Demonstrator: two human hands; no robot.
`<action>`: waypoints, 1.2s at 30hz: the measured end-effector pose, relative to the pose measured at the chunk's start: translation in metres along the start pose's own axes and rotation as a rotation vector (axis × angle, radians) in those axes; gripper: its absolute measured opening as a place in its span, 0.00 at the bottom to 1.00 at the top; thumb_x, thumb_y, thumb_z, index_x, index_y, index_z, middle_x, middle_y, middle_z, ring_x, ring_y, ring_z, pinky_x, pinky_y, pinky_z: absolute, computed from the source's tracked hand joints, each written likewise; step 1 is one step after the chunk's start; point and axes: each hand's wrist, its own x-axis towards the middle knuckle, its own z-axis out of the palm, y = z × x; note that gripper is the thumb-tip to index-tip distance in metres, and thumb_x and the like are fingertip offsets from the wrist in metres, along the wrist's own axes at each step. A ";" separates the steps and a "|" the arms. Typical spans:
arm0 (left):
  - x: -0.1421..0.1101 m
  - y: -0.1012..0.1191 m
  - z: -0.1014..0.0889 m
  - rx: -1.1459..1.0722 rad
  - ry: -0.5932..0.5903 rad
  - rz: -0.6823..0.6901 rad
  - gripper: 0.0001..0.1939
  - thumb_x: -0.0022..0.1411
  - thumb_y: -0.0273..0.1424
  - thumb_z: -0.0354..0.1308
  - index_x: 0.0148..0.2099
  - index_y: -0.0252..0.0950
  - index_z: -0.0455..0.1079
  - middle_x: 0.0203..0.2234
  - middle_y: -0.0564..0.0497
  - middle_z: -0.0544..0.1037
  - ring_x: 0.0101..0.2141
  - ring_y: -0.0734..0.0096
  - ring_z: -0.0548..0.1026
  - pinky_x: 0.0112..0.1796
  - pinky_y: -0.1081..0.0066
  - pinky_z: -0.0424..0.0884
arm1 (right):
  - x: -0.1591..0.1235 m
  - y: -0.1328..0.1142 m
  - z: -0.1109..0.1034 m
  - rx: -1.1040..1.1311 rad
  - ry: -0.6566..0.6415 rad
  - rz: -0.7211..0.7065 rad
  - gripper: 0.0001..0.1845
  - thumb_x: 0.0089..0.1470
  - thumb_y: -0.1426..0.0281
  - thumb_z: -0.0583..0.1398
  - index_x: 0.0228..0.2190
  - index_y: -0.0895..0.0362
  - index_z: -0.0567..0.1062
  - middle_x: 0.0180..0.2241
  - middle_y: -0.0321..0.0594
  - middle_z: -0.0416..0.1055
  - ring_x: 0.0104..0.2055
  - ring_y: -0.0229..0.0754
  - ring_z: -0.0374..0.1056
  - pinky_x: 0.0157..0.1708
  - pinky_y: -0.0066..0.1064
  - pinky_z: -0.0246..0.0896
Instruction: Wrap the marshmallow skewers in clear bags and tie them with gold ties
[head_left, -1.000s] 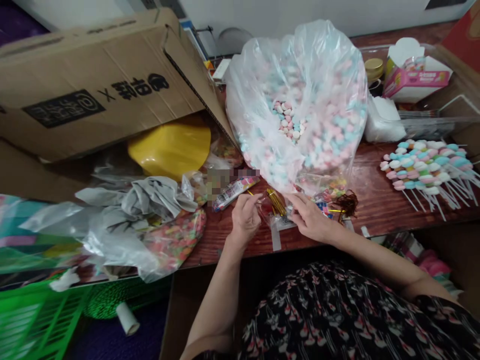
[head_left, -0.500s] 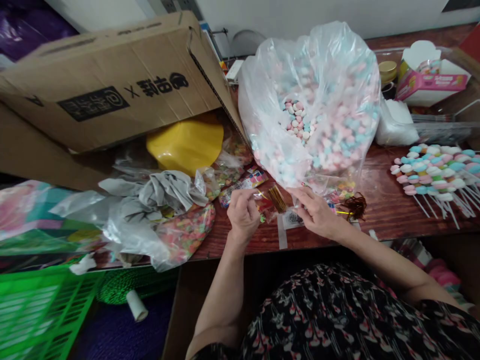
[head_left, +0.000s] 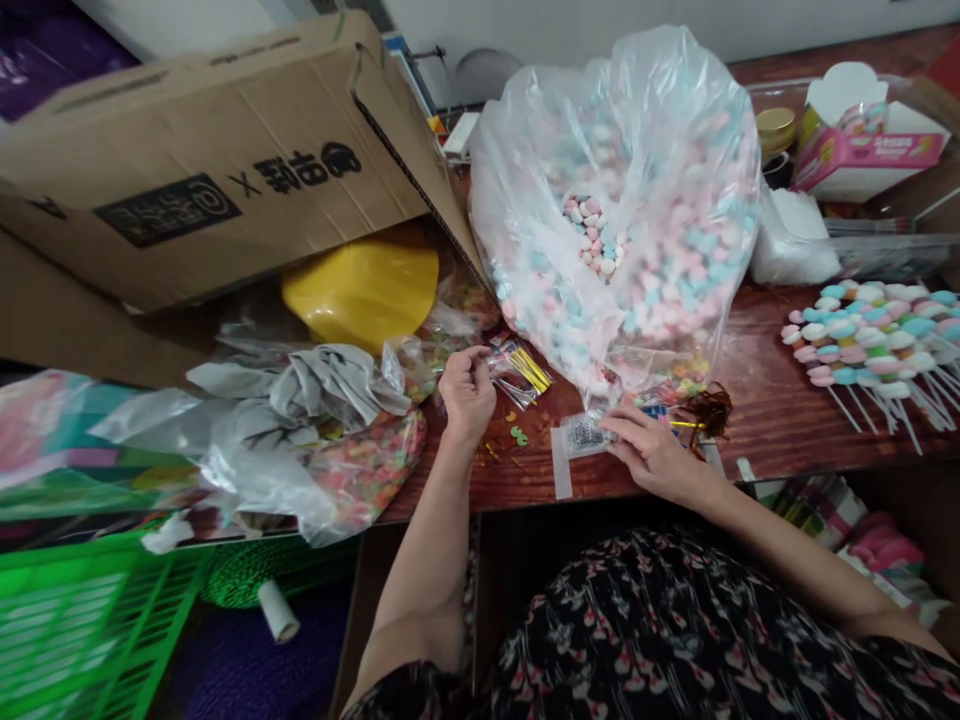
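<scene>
My left hand [head_left: 466, 392] is closed, pinching the edge of a clear packet of gold twist ties [head_left: 531, 370] just above the table. My right hand [head_left: 651, 452] lies low over the table, its thumb and fingertips closed on the edge of a small clear plastic bag [head_left: 583, 436] with dark print. Between the hands lie a green gummy candy [head_left: 518, 436] and a few small gold bits. Right behind my right hand is a bunch of brown twist ties [head_left: 709, 410]. A big clear bag of pastel marshmallows [head_left: 675, 230] stands just behind.
On the left, a cardboard box [head_left: 225, 190] leans over a yellow bag [head_left: 367, 290] and a bag of colourful gummies [head_left: 375, 460]. Marshmallow skewers [head_left: 870, 335] lie at the right, before a clear bin with a pink carton [head_left: 870, 150]. A green crate [head_left: 75, 620] stands below left.
The packet of gold twist ties has moved left with my left hand, away from my right hand. My right hand has shifted slightly right and nearer me. The green gummy now shows fully.
</scene>
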 end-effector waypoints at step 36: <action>-0.088 0.115 0.025 0.071 -0.642 0.561 0.09 0.61 0.29 0.55 0.42 0.40 0.74 0.34 0.46 0.77 0.36 0.62 0.74 0.37 0.64 0.73 | -0.081 0.010 -0.020 0.026 0.411 0.076 0.13 0.61 0.74 0.53 0.42 0.56 0.76 0.36 0.46 0.77 0.37 0.39 0.74 0.35 0.31 0.72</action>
